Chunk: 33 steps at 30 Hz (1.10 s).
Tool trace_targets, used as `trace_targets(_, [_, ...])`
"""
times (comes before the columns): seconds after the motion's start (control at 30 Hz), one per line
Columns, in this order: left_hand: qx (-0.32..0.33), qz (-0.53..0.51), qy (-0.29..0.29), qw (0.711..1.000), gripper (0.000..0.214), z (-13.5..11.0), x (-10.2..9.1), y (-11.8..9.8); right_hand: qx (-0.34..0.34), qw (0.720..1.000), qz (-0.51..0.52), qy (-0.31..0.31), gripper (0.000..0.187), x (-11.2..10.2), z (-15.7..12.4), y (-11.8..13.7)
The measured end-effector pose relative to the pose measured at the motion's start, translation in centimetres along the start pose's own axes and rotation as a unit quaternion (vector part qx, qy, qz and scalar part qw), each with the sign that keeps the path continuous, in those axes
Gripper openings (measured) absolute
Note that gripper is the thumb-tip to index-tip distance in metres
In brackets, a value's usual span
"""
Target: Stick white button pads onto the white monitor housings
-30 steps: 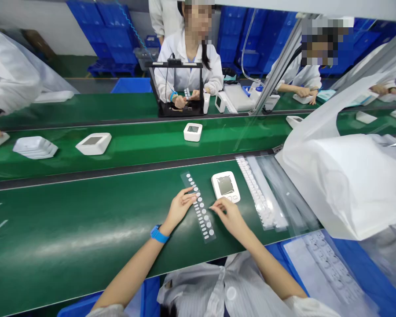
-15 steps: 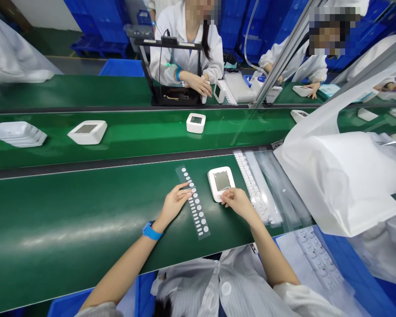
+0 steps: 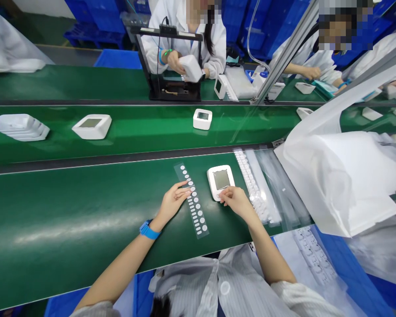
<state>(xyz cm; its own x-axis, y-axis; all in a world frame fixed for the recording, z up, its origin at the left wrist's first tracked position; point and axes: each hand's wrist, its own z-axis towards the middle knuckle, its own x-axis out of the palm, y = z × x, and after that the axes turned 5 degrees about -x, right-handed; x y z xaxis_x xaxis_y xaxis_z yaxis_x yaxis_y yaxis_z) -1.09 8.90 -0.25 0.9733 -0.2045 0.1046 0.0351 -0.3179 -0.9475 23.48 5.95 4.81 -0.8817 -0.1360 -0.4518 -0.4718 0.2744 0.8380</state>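
Note:
My left hand [image 3: 174,200] lies over a clear strip of white round and oval stickers [image 3: 198,207] on the green bench. Its fingers are stretched out and touch the strip near a seam. Just right of the strip is a white square device [image 3: 221,178] with a grey screen, face up. At the device's lower edge, the thumb and fingertips of my right hand [image 3: 233,199] are pinched together. Whatever is between them is too small or hidden to make out.
Clear plastic strips with white pieces [image 3: 251,187] lie right of the device, beside a large white bag [image 3: 336,176]. Beyond the bench runs a green conveyor [image 3: 152,125] with several white devices. Across it, a co-worker [image 3: 185,48] sits behind a black frame [image 3: 148,66].
The devices on the conveyor have shifted slightly right. The co-worker opposite now holds up a white device, and another co-worker's hand has lifted off one. My hands have barely moved.

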Motion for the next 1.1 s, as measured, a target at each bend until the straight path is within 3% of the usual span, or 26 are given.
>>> trace_targets(0.6, [-0.004, 0.002, 0.002, 1.0, 0.057, 0.0, 0.0, -0.2, -0.016, 0.991, -0.13, -0.017, 0.011, 0.6, -0.1, 0.0])
trace_targets(0.93, [0.001, 0.011, 0.008, 1.0, 0.059, 0.1, 0.0, 0.0, 0.0, 0.999, 0.017, -0.046, 0.022, -1.1, -0.1, -0.3])
trace_targets(1.1, [0.002, 0.008, 0.012, 1.0, 0.061, 0.1, 0.0, -0.1, -0.004, 0.999, 0.02, -0.042, 0.029, -0.4, -0.4, -1.1])
